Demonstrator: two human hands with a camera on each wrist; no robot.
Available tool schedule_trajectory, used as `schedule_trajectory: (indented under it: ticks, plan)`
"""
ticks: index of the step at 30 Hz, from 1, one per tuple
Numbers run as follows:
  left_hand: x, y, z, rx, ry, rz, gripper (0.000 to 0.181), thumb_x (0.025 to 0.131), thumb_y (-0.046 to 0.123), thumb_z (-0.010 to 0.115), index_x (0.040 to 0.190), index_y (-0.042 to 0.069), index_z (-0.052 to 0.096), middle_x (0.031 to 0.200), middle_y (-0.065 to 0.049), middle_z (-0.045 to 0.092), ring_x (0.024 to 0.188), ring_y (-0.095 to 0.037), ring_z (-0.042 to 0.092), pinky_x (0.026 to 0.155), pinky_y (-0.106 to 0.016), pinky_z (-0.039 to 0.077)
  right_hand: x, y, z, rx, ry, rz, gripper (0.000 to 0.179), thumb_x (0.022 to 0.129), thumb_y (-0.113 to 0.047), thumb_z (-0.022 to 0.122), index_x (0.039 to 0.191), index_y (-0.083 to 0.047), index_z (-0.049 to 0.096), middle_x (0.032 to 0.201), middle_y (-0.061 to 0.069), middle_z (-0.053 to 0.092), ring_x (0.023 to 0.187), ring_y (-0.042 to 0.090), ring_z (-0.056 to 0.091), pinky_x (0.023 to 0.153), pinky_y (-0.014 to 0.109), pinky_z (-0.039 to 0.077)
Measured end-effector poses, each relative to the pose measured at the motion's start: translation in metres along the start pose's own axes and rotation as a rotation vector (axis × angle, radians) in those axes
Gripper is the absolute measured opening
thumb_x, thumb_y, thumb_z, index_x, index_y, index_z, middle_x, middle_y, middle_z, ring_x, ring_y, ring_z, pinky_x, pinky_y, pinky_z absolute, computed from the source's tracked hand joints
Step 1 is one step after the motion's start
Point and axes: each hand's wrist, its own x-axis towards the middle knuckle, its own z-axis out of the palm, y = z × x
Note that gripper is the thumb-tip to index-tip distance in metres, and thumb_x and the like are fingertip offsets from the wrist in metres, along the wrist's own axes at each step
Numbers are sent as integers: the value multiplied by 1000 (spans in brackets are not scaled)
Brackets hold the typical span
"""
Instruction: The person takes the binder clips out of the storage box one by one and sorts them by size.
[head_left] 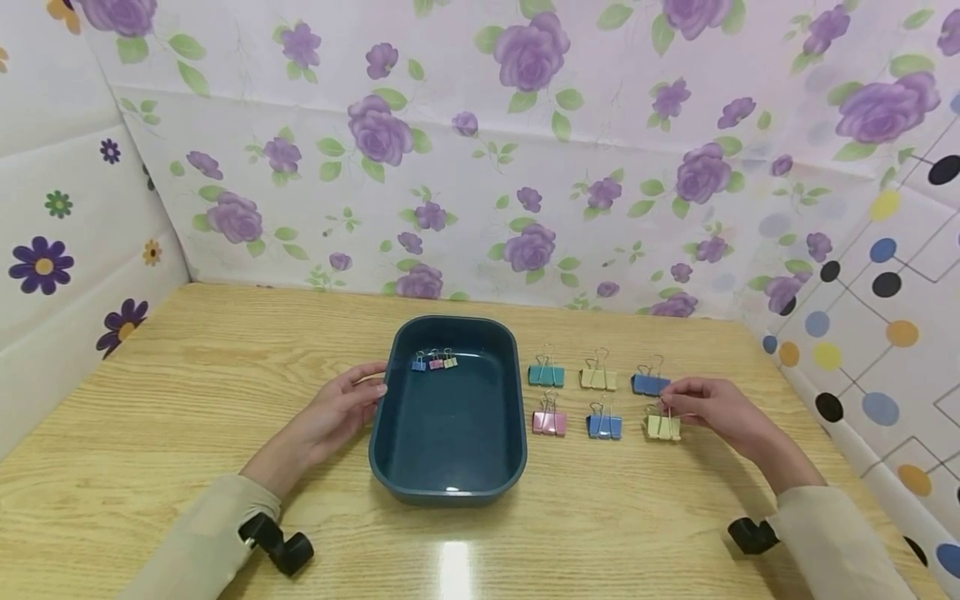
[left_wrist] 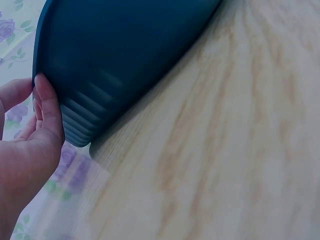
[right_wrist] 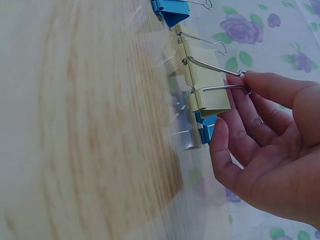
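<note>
My left hand (head_left: 337, 412) is at the left side of a dark teal plastic tray (head_left: 446, 492). In the left wrist view its thumb is at the rim and the fingers lie against the outer wall, gripping the edge. My right hand (head_left: 720, 412) pinches a wire handle of a pale yellow binder clip (head_left: 663, 428), the front right one of two rows. Behind that clip is a blue binder clip (head_left: 649, 384); to its left stands another blue clip (head_left: 604, 427). Three tiny binder clips, blue (head_left: 418, 365), pink (head_left: 437, 364) and yellow (head_left: 450, 362), sit at the tray's far end.
Right of the tray, the rows also hold a teal clip (head_left: 546, 375), a yellow clip (head_left: 598, 379) and a pink clip (head_left: 550, 422). Everything rests on a wood-grain table (head_left: 225, 350). A flowered cloth (head_left: 457, 192) hangs behind it, with patterned sheets at both sides.
</note>
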Motion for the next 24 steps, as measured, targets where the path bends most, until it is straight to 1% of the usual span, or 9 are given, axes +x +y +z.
schedule_trajectory:
  ticks: [5,9,12,16,21,24]
  plan:
    - [0,0,-1,6,2,-2,43,98,1,52,136,-6,33,108,-3,61,94,-12,60,85,-24,49,0,3,0,-6,-25,-1,44,99,-28,57,121,10,55,108,10,64,97,16,61,86,31,50]
    - [0,-1,-1,7,1,-1,45,98,1,51,137,-7,32,108,-4,61,94,-12,60,85,-24,49,0,5,-1,-4,-33,4,42,99,-26,56,121,10,55,109,9,64,96,15,61,83,31,50]
    - [-1,-1,-1,10,-5,4,45,98,1,52,137,-7,32,108,-3,62,94,-12,60,85,-24,49,0,5,-1,-2,-29,5,43,99,-26,57,122,10,54,109,10,64,95,14,61,82,31,51]
    - [-1,0,0,10,-10,8,44,98,1,51,137,-8,32,108,-3,62,94,-11,60,85,-24,49,0,6,-1,-10,-18,2,46,98,-27,59,125,10,54,113,10,63,97,13,60,82,30,51]
    - [-1,1,0,6,-10,7,43,98,1,51,136,-8,33,108,-4,62,94,-12,60,85,-24,49,0,6,-3,-20,4,16,51,95,-29,63,129,8,52,121,12,61,101,11,60,86,31,51]
    - [-1,1,0,13,-11,8,44,98,2,52,137,-8,32,109,-4,62,95,-12,60,85,-24,49,0,3,-5,-41,27,2,53,95,-31,63,130,8,52,124,14,60,102,8,60,88,32,50]
